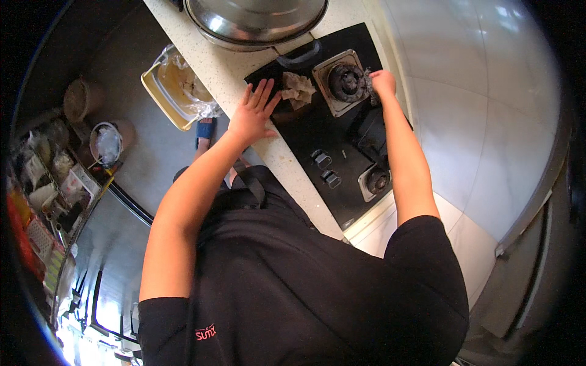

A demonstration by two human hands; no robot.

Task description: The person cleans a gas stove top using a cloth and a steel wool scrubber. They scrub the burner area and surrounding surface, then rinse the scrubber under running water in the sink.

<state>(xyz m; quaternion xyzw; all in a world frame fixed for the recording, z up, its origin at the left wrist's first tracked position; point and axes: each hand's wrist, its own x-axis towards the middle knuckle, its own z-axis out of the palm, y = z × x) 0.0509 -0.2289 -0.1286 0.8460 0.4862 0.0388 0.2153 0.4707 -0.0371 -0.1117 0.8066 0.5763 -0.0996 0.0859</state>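
My left hand [252,113] rests palm down with spread fingers at the front edge of a black gas hob [311,137], partly over the speckled countertop [210,59]. My right hand [383,83] pinches a dark grey scouring pad [371,84], probably steel wool, against the outer side of the larger burner [349,82]. Around that burner lies a stained square metal drip plate [335,106]. A crumpled brownish paper towel [298,90] lies on the hob just beyond my left fingertips. Closer to my body are two control knobs [323,159] and a smaller burner [378,181].
A large lidded steel pot [256,20] stands beyond the hob. Tiled wall [448,114] rises along the right. Below the counter's left edge is a lined waste bin [174,91]. Buckets [107,144] and a crowded shelf [55,183] stand farther left.
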